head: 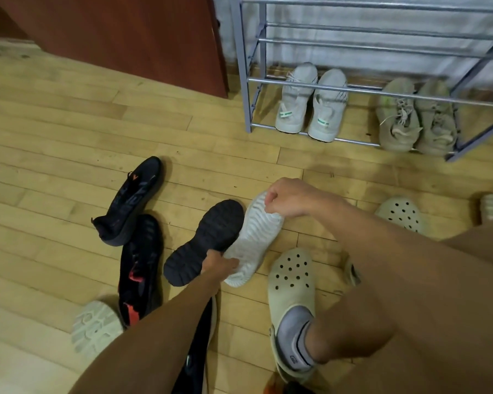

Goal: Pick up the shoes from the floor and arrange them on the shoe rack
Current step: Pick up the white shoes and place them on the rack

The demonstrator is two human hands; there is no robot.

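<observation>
Shoes [254, 237] are partly sorted. Two pairs already sit on the lowest tier of the rack [241, 66]: a white pair [310, 106] near its left end and a tan pair [416, 120] near its right end. The upper tiers that show are bare.

Two shoes lie sole-up and touching on the floor [54, 132], out in front of the rack. The right hand [282, 199] is clenched on the toe end of the white shoe. The left hand [219, 263] is curled where that shoe's heel meets the dark-soled shoe [204, 243]. Its fingers lie on the dark sole, so it probably grasps that one, though the contact is not clear.

Much is left on the floor:
- a black shoe [131, 200] and a black-and-red shoe [140, 265] towards the left edge;
- a pale-soled shoe [96, 325] near the lower left corner;
- a dark shoe [202, 331] mostly hidden under the left arm;
- a loose clog [400, 213] towards the right edge.

Another clog [292, 280] is on the person's foot. By my reckoning, less than half of the job is done.
</observation>
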